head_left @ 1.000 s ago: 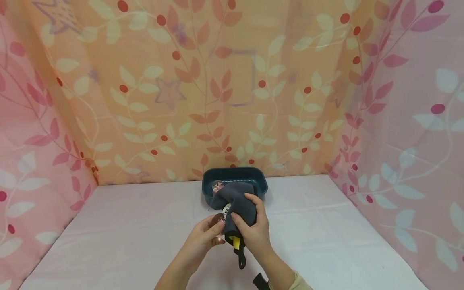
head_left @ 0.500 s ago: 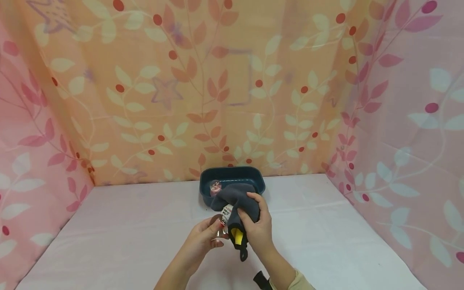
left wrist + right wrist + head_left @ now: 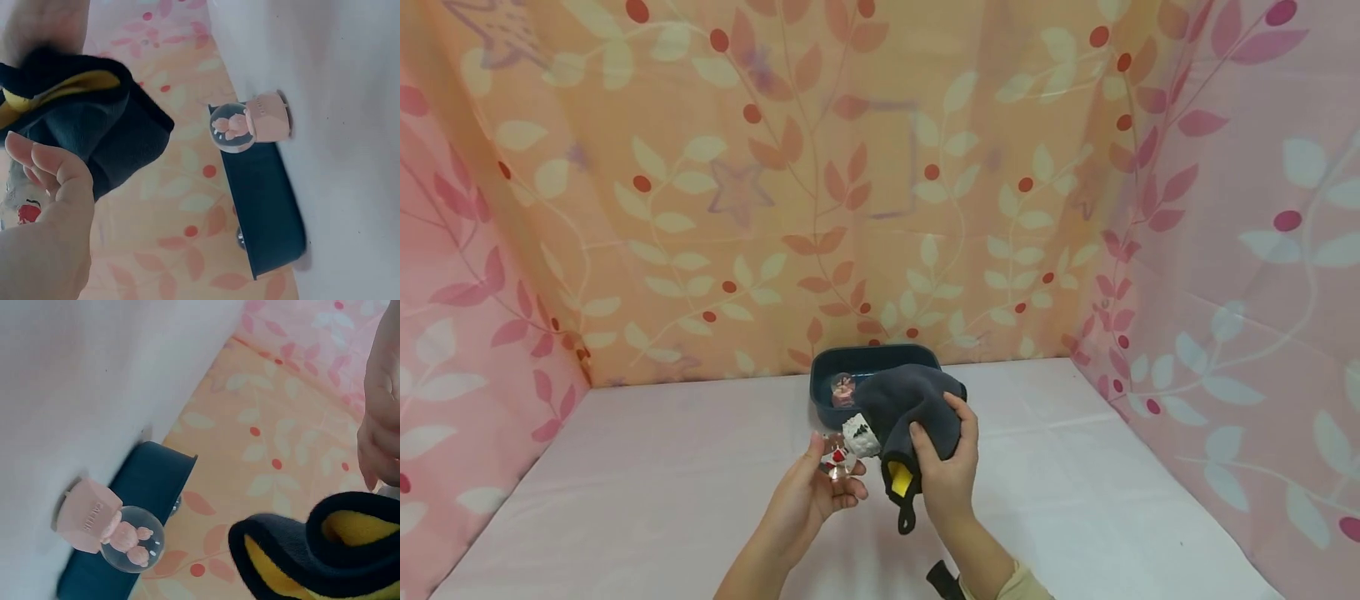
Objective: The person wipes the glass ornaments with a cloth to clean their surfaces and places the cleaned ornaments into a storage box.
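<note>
My left hand (image 3: 801, 500) holds a snow globe (image 3: 861, 436) by its glass ball, with the white textured base tilted up to the right. A figure with red on it shows inside the glass. My right hand (image 3: 951, 471) grips a dark grey cloth (image 3: 910, 392) with a yellow reverse side, black trim and a hanging loop. The cloth lies bunched right beside the white base. In the left wrist view, my left hand (image 3: 56, 212) curls at the globe, mostly cut off by the frame; the cloth (image 3: 94, 125) hangs beyond the fingertips.
A dark teal bin (image 3: 827, 358) stands at the back against the patterned curtain, with a pinkish snow globe (image 3: 843, 389) in its left part. On the table before the bin stands a pink snow globe (image 3: 269, 117), hidden in the head view. A black strap (image 3: 943, 581) lies by the right sleeve.
The white base has come out from the cloth into plain sight, and the globe has turned in my left hand. My right hand and the cloth have moved slightly right and up.
</note>
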Tool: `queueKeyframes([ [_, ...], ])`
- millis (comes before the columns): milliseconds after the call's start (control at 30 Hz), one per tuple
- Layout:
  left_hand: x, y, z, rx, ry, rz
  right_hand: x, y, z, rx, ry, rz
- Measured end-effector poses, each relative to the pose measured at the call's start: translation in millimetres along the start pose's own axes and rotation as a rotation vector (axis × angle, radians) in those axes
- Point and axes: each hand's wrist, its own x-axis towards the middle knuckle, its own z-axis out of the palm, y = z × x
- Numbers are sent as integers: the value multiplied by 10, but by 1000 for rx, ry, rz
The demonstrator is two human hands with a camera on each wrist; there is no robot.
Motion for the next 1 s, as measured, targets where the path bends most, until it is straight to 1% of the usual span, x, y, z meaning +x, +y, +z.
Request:
queueKeyframes([
  [67,6,0,19,13,8,0,-27,-11,19,-20,-75,-37],
  [133,11,-8,35,44,3,6,-55,-21,39,-19,-195,-44],
  [200,14,-17,53,81,0,11,-77,-28,58,-17,-305,-31],
  [233,14,-23,60,100,-2,14,-84,-30,64,-17,-347,-14],
  [300,13,-32,70,126,-8,14,-89,-32,76,-30,-386,24],
  [367,15,-32,80,141,-12,-2,-91,-35,88,-53,-374,34],
  [433,16,-27,91,155,-12,-26,-92,-34,93,-76,-342,14],
  [533,20,-19,108,167,-10,-58,-94,-23,97,-104,-284,-63],
  [600,22,-20,115,178,-3,-65,-91,-9,94,-111,-251,-108],
  [667,25,-26,115,174,1,-59,-88,-1,92,-108,-229,-132],
  [867,31,-46,115,156,48,-8,-87,2,74,-94,-218,-145],
  [1000,32,-62,108,184,81,17,-66,3,59,-102,-208,-150],
])
